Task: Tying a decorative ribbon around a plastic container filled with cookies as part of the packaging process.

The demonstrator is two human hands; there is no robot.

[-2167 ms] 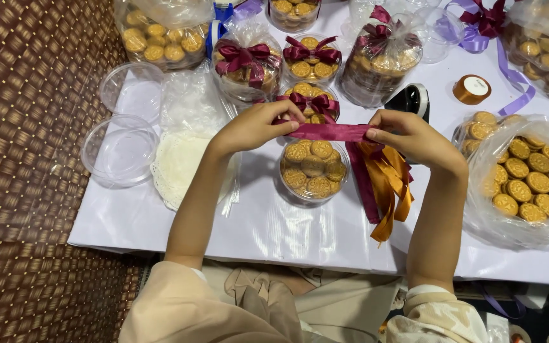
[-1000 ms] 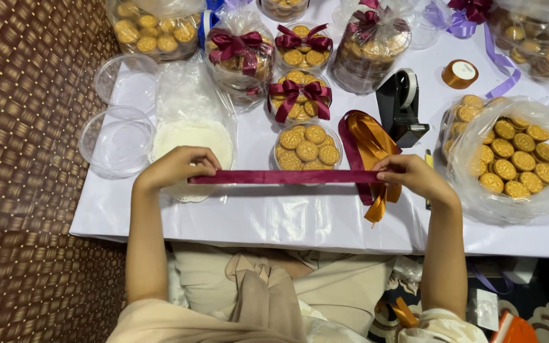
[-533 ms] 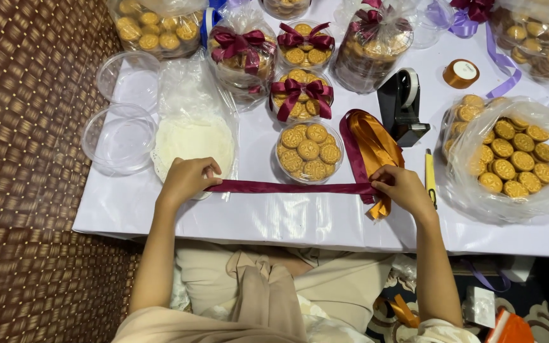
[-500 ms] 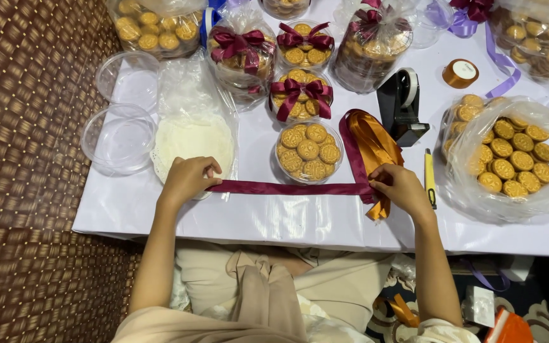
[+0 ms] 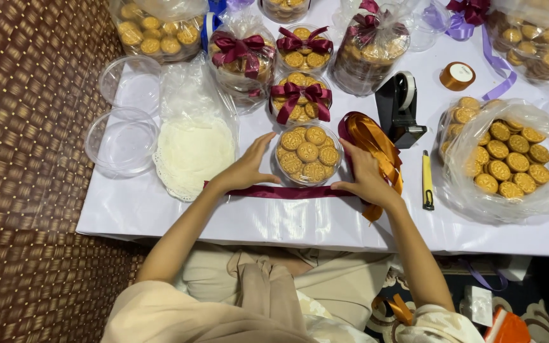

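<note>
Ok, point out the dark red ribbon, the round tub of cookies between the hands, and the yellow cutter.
dark red ribbon [image 5: 293, 192], head view, middle of the flat strip.
round cookie tub [image 5: 307, 154], head view, centre cookie.
yellow cutter [image 5: 427, 181], head view, mid handle.

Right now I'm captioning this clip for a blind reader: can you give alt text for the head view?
A person's left hand and right hand reach toward a round clear tub of golden cookies, with a dark red ribbon lying flat on the white table in front of it. Ribbon-tied tubs, a tape dispenser and a bag of cookies surround them.
</note>
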